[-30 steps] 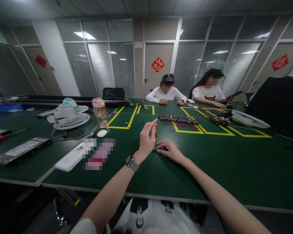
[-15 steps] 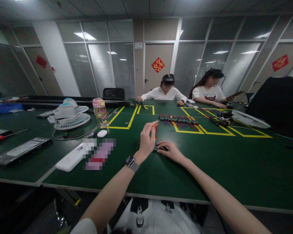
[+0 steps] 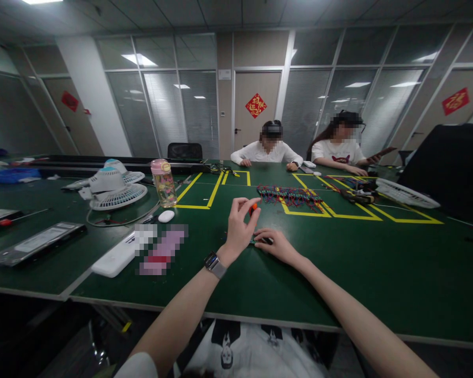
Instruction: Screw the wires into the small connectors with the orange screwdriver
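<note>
My left hand, with a watch on its wrist, is curled around the upright orange handle of a screwdriver. Its fingers and thumb cover most of the tool, and the tip is hidden. Just below and to the right, my right hand rests low on the table, its fingers closed on the edge of a small green circuit board. Only a sliver of this board shows between the two hands. Beyond them lies a row of green circuit boards with red and blue wires.
On the green table to my left are a white phone-like slab, a white oval object, a bottle, white fans and a hard drive. Two people sit across, behind yellow tape outlines.
My left hand's fingers have shifted on the orange handle, with thumb and forefinger now spread higher around its top. My right hand stays on the circuit board. The person opposite has drawn one hand inward.
</note>
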`<state>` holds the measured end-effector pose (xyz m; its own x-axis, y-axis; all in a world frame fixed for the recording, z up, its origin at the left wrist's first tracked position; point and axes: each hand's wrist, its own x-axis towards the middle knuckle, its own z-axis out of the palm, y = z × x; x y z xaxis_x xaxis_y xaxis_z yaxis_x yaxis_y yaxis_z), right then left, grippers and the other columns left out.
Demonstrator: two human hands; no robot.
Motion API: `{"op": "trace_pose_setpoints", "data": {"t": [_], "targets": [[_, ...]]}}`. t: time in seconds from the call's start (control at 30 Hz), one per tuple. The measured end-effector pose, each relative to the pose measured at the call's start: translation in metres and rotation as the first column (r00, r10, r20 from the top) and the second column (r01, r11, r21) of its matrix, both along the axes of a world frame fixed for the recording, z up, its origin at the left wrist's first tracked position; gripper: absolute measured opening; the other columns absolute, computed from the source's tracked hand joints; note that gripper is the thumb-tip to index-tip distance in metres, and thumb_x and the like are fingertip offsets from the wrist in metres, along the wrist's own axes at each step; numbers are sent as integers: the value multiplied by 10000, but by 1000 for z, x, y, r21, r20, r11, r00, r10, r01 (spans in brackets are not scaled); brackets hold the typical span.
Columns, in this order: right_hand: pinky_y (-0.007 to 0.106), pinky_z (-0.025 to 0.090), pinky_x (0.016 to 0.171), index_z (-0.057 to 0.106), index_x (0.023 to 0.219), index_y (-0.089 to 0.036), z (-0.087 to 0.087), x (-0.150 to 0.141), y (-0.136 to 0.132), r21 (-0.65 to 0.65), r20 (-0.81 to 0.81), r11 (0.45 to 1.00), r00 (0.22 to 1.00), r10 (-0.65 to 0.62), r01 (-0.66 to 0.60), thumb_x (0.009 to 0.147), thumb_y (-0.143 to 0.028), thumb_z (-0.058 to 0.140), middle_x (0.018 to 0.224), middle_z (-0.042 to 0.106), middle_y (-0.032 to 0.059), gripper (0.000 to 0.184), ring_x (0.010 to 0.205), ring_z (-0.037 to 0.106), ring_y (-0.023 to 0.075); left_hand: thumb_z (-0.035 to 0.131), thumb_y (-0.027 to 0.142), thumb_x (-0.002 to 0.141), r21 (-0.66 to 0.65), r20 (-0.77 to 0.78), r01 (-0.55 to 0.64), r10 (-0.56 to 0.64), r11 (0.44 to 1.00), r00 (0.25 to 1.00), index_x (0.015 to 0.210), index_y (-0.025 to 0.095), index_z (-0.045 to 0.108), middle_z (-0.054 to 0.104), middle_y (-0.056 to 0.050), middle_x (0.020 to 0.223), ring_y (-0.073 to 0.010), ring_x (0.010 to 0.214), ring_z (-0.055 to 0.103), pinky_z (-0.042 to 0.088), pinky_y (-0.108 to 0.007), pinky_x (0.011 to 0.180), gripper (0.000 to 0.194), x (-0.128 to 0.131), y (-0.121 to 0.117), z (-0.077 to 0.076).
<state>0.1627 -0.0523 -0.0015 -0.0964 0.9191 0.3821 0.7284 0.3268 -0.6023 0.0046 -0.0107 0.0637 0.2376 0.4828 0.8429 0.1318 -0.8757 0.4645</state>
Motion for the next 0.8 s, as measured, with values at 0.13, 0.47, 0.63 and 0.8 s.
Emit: {"op": "trace_pose_setpoints", "data": {"t": [0.13,0.47,0.63,0.8], "targets": [[382,464,920,740,858,-208,0,0,0,-1,1,1000,1000,4,-4,762,-252,673,1052,694,83,125,999,631,228,482,260,919,9,-19,-11,11,1000,1000,1166,230,578,510,-40,963,-144,902,530,450,-279,829,267,1,0,-1],[381,462,928,739,861,-204,1,-1,-1,0,2,1000,1000,14,-14,766,-238,669,1055,693,86,123,1012,630,227,465,255,927,44,-20,-15,16,999,1000,1249,237,535,508,-39,958,-142,901,531,449,-272,828,330,1,1,-2],[387,460,927,738,860,-199,0,0,0,3,13,1000,1000,3,-3,765,-244,675,1049,696,87,123,1011,629,231,451,250,934,20,-22,-16,17,1000,1000,1257,229,526,515,-39,955,-142,904,528,443,-276,832,333,2,1,-2],[388,460,926,737,871,-205,-1,0,0,10,2,1000,1000,13,-13,764,-246,678,1050,696,85,129,1011,629,229,450,257,934,17,-16,-11,11,1000,1000,1247,235,531,518,-40,961,-143,898,531,447,-280,824,324,1,1,-2]]}}
